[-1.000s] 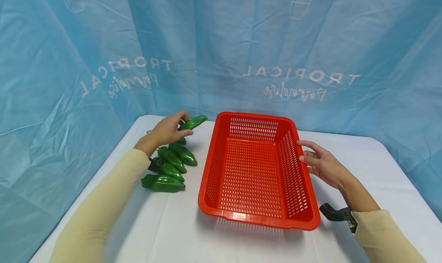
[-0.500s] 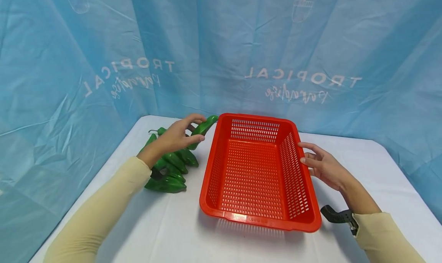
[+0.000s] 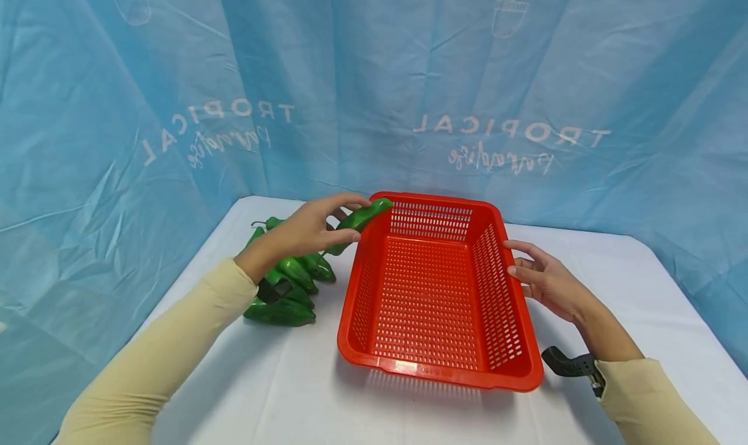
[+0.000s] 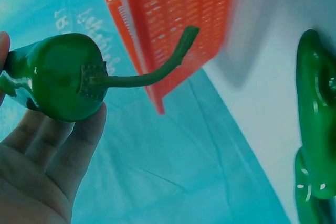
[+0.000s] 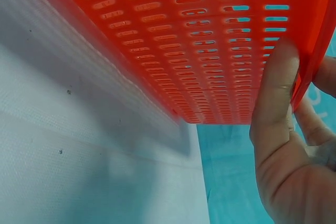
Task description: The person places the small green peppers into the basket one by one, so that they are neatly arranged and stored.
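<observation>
My left hand (image 3: 310, 227) holds a glossy green pepper (image 3: 365, 219) by its sides, between thumb and fingers. The pepper's tip reaches over the far left corner of a red perforated plastic basket (image 3: 429, 369). In the left wrist view the pepper's stem end (image 4: 65, 77) faces the camera, its curved stem sticking out toward the basket wall (image 4: 184, 3). At the basket's right side, my right hand (image 3: 549, 279) grips the rim. The right wrist view has its fingers on both sides of that rim, one against the slotted outer wall (image 5: 184, 40).
Several more green peppers (image 3: 280, 312) lie bunched on the white tabletop (image 3: 280, 380) left of the basket, partly hidden by my left forearm. A blue printed cloth (image 3: 374, 94) hangs behind the table and along its sides.
My left hand has carried the pepper rightward, away from the other peppers, to the basket's left rim. The right hand keeps its place on the basket, which stands still.
</observation>
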The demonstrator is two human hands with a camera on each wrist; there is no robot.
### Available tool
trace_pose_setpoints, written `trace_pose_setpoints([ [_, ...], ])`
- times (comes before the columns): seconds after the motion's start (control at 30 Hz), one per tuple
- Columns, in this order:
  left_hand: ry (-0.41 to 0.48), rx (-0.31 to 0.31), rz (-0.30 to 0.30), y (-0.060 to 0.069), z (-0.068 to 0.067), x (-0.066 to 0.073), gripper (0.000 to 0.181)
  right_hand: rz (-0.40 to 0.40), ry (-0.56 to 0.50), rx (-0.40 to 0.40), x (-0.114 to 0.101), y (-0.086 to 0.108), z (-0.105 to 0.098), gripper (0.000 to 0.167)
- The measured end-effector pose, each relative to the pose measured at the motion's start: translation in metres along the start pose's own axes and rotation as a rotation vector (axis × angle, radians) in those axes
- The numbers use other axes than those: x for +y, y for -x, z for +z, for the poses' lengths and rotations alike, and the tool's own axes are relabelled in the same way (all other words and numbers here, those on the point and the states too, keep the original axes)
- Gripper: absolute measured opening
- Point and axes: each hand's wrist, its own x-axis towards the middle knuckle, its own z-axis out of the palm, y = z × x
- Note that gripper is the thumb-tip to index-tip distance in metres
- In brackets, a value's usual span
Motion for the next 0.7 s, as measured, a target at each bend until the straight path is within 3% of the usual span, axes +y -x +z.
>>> trace_pose_setpoints([
  [0.17, 0.008, -0.094, 0.0, -0.012, -0.006, 0.021, 0.054, 0.003, 0.014, -0.001, 0.0, -0.001, -0.001, 0.06],
  [0.33, -0.01, -0.211, 0.009, -0.033, -0.008, 0.048, 0.052, 0.003, 0.015, 0.0, -0.001, 0.0, -0.001, 0.06],
  [0.53, -0.021, -0.339, 0.086, -0.063, 0.009, 0.068, 0.048, 0.002, 0.037, 0.007, -0.001, 0.001, -0.001, 0.062],
  [0.7, 0.006, -0.427, 0.102, -0.083, 0.028, 0.077, 0.048, 0.001, 0.055, 0.003, -0.003, 0.001, 0.0, 0.063],
])
